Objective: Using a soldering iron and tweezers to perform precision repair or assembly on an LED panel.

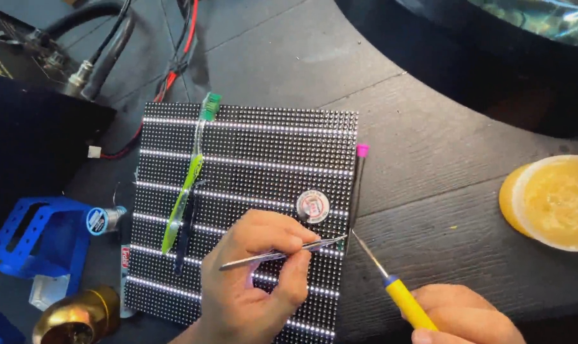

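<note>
Working over the LED matrix panel (244, 210), I treat it as the big, stiff thing here: a flat black board of tiny lamps with lit white rows, lying flat on the dark wooden table (442, 210). I judge it rigid but fragile on its face, so I would lift it only by its edges, never by pressing on the lamps. Its right edge, where both tool tips meet, is where my work sits.

My left hand (251, 280) rests on the lower part of the panel, fingers pinched narrow around slim metal tweezers (282, 253), whose points reach the panel's right edge. They are light and springy, and slip easily if I loosen my hold. My right hand (467, 315) is closed around the yellow handle of a soldering iron (397, 286); its thin tip points up-left, close to the tweezer points. I hold it by the handle alone.

Lying on the panel are a green toothbrush (187, 178) and a small round tin (312, 206), just above my left hand. A pink-capped tool (358, 185) lies along the right edge, very near the tips. A yellow dish (553, 204) sits well apart to the right; a blue stand (37, 232), a solder spool (101, 220) and cables (110, 57) crowd the left.
</note>
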